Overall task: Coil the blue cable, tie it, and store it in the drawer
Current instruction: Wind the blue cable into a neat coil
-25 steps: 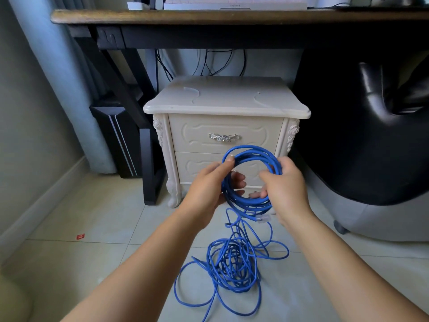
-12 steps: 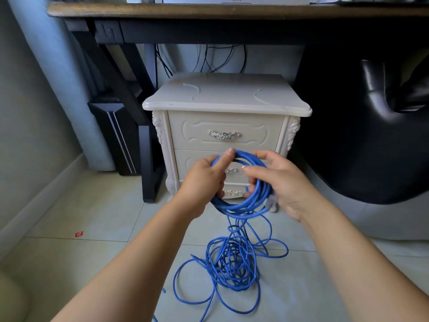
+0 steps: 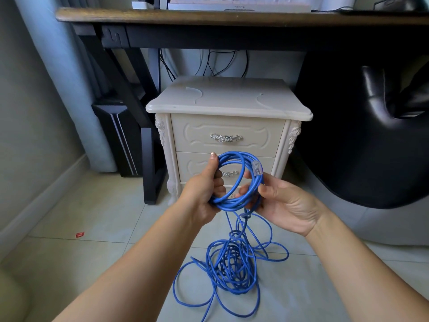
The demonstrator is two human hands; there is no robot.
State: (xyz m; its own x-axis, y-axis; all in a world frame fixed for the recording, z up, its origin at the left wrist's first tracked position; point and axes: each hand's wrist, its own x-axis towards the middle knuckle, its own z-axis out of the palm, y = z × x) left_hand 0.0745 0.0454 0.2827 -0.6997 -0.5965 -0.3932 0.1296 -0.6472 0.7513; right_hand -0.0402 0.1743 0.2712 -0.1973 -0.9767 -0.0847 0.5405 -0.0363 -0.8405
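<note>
Nearest, on the tiled floor [image 3: 97, 219], the uncoiled part of the blue cable [image 3: 232, 263] lies in a loose tangle, with one strand rising from it to the hands. It lies right under the hands, likely so that slack can be drawn straight up without dragging.

Above it, both hands hold the finished loops upright in the air. The left hand [image 3: 204, 189] is closed round the left side of the coil, thumb on top and fingers curled through the ring; this looks like the anchor grip that keeps the turns stacked. The right hand [image 3: 285, 205], palm up and half open, cradles the coil's right side and pinches the cable just below the clear plug [image 3: 257, 168], which stands up. That hand seems to be the feeder, free to lay on the next turn.

Coiling is partly done; much cable is left on the floor, and no tie shows.

Just beyond stands the cream nightstand [image 3: 229, 101]. Its upper drawer [image 3: 227, 135] and the lower one behind the coil are both shut. Farther off, the dark table [image 3: 209, 18] spans above it.
</note>
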